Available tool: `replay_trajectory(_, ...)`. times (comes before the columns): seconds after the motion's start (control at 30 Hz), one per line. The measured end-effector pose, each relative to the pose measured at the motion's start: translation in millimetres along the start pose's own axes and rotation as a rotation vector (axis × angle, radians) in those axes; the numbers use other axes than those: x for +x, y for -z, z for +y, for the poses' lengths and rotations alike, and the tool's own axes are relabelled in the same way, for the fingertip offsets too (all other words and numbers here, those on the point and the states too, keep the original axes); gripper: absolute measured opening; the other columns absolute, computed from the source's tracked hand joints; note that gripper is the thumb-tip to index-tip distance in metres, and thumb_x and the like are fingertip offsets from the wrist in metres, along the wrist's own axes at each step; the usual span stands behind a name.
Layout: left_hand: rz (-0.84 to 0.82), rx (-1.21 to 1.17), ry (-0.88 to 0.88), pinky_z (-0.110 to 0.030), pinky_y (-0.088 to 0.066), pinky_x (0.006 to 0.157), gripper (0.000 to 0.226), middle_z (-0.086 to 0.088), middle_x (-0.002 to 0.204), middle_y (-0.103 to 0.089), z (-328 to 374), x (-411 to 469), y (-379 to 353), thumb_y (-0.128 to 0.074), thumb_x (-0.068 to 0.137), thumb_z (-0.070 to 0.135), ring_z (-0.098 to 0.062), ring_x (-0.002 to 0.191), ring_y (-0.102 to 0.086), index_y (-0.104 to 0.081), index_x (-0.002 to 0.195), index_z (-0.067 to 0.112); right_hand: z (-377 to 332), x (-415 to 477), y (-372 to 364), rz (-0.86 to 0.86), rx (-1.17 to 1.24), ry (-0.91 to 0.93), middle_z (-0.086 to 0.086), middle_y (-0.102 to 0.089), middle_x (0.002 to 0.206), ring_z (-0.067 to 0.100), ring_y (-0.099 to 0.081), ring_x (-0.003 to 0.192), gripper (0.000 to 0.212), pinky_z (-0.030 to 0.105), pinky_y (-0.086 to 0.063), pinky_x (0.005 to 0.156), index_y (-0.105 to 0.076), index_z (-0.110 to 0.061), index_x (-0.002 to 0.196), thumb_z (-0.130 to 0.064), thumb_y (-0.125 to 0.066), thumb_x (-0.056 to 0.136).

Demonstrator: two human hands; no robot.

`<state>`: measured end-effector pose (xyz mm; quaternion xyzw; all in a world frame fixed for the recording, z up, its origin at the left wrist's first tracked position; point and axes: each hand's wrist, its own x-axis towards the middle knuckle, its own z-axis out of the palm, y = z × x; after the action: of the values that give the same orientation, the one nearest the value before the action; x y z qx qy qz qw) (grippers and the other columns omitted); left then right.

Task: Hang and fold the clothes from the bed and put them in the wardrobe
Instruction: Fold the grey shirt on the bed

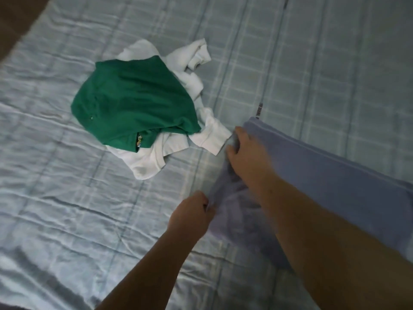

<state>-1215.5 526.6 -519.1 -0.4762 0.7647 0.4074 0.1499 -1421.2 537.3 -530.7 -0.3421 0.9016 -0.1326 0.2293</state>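
A lavender-blue garment [324, 175] lies stretched across the right side of the bed. My left hand [190, 217] pinches its near left edge in a closed fist. My right hand [245, 151] grips the same edge farther up, fingers curled into the cloth. To the left of my hands sits a crumpled green shirt [134, 108] on top of a rumpled white garment [207, 133], apart from the lavender one.
The bed is covered by a light blue checked sheet [67, 198], wrinkled all over. A dark brown strip, floor or bed edge [15, 16], shows at the top left corner.
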Motion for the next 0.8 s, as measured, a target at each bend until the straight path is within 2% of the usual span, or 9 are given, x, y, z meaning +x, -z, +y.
replay_trajectory(0.1, -0.105, 0.045, 0.003, -0.036, -0.049, 0.077, 0.025, -0.005, 0.099, -0.068, -1.6, 2.4, 2.7, -0.065, 0.086, 0.048, -0.028, 0.097, -0.064, -0.057, 0.093, 0.025, -5.2, 16.0, 1.1, -0.057, -0.093, -0.112, 0.022, -0.054, 0.133, 0.041, -0.054, 0.121, 0.066, 0.045, -0.046, 0.098, -0.030, -0.017, 0.145, -0.049, -0.051, 0.092)
replay_trajectory(0.2, -0.103, 0.142, -0.031, -0.034, -0.048, 0.086, 0.030, -0.002, 0.114, -0.065, -4.3, -1.3, 2.2, -0.061, 0.090, 0.044, -0.025, 0.111, -0.061, -0.062, 0.112, 0.024, -4.2, 27.2, 3.0, -0.062, -0.056, -0.107, 0.019, -0.060, 0.118, 0.040, -0.059, 0.110, 0.042, 0.045, -0.050, 0.089, -0.040, -0.019, 0.118, -0.042, -0.059, 0.087)
replay_trajectory(0.3, -0.001, 0.212, -0.096, -0.033, -0.044, 0.090, 0.028, -0.005, 0.116, -0.062, -11.8, -9.2, -3.8, -0.053, 0.097, 0.041, -0.025, 0.114, -0.058, -0.061, 0.113, 0.020, -3.4, 30.2, 6.6, -0.018, -0.009, -0.106, 0.020, -0.056, 0.115, 0.040, -0.058, 0.104, 0.027, 0.042, -0.048, 0.082, -0.042, -0.018, 0.106, -0.025, -0.059, 0.087)
replay_trajectory(0.4, -0.004, 0.111, -0.182, -0.027, -0.037, 0.075, 0.010, 0.001, 0.096, -0.062, -16.4, -12.1, -3.9, -0.056, 0.094, 0.032, -0.024, 0.098, -0.059, -0.056, 0.095, 0.022, 1.9, 28.2, 6.3, -0.018, -0.108, -0.164, 0.021, -0.040, 0.131, 0.040, -0.053, 0.109, 0.044, 0.038, -0.039, 0.074, -0.040, -0.013, 0.127, -0.003, -0.053, 0.086)
replay_trajectory(0.47, -0.028, -0.024, -0.161, -0.022, -0.031, 0.060, 0.021, 0.008, 0.074, -0.053, -15.6, -11.4, -2.3, -0.064, 0.086, 0.024, -0.015, 0.072, -0.053, -0.045, 0.077, 0.022, 5.5, 26.3, 9.4, -0.036, -0.118, -0.170, 0.020, -0.037, 0.135, 0.041, -0.053, 0.109, 0.050, 0.037, -0.038, 0.072, -0.036, -0.011, 0.134, 0.003, -0.049, 0.087)
replay_trajectory(0.57, -0.061, -0.210, -0.044, -0.014, -0.035, 0.053, 0.031, 0.008, 0.066, -0.049, -10.2, -9.6, -4.3, -0.070, 0.081, 0.015, -0.003, 0.057, -0.042, -0.041, 0.072, 0.023, 13.7, 27.1, 10.0, -0.002, 0.032, -0.115, 0.023, -0.046, 0.129, 0.042, -0.055, 0.106, 0.044, 0.037, -0.045, 0.077, -0.045, -0.010, 0.125, 0.006, -0.046, 0.084)
replay_trajectory(0.63, -0.096, -0.327, 0.006, -0.012, -0.037, 0.053, 0.027, 0.007, 0.075, -0.057, -4.3, -9.8, -5.0, -0.073, 0.081, 0.015, -0.004, 0.062, -0.048, -0.048, 0.083, 0.025, 20.9, 25.4, 9.6, 0.062, 0.180, -0.088, 0.019, -0.057, 0.112, 0.036, -0.058, 0.100, 0.037, 0.035, -0.046, 0.079, -0.051, -0.012, 0.112, 0.005, -0.047, 0.080)
replay_trajectory(0.73, -0.206, -0.419, 0.047, -0.016, -0.041, 0.057, 0.031, 0.002, 0.094, -0.067, 1.4, -9.6, -5.7, -0.073, 0.083, 0.017, -0.009, 0.070, -0.058, -0.057, 0.109, 0.022, 33.0, 13.8, 16.0, 0.187, 0.432, -0.072, 0.002, -0.056, 0.084, 0.022, -0.055, 0.081, 0.023, 0.028, -0.038, 0.074, -0.052, -0.018, 0.096, 0.001, -0.048, 0.083)
replay_trajectory(0.8, -0.216, -0.344, 0.014, -0.023, -0.042, 0.061, 0.022, -0.002, 0.088, -0.067, 6.9, -13.3, -4.7, -0.073, 0.084, 0.020, -0.013, 0.071, -0.057, -0.062, 0.102, 0.014, 44.3, 2.6, 27.3, 0.239, 0.532, -0.055, 0.003, -0.058, 0.087, 0.020, -0.054, 0.079, 0.024, 0.026, -0.039, 0.072, -0.052, -0.016, 0.097, 0.004, -0.046, 0.086)
